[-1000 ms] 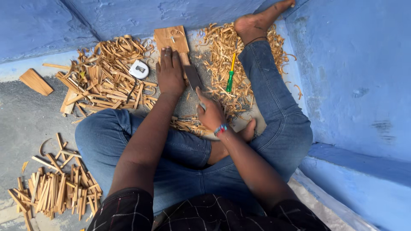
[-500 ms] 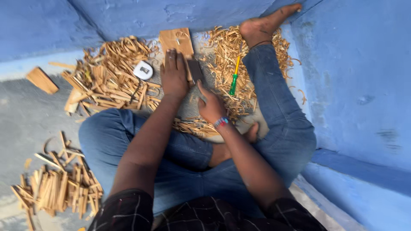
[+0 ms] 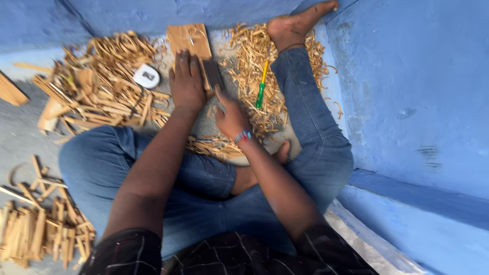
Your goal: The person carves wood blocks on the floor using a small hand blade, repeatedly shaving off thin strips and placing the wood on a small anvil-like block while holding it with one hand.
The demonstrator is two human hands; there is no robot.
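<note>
Blue walls ring the floor. Left hand (image 3: 187, 81) presses flat on a wooden board (image 3: 189, 40), long axis toward 12 o'clock. Right hand (image 3: 230, 116) grips a dark blade (image 3: 212, 75) (handle hidden), beside a green-yellow screwdriver (image 3: 261, 85) at 3 o'clock.

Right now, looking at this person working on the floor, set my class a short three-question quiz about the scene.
1. True or false: the left hand lies flat on the wooden board.
2. Which lies nearest the right hand? A) white tape measure B) green-and-yellow screwdriver C) stick pile
3. Fill in: the walls are painted ____.

Key:
1. True; it also touches the dark blade-like tool beside it.
2. B
3. Blue
</note>
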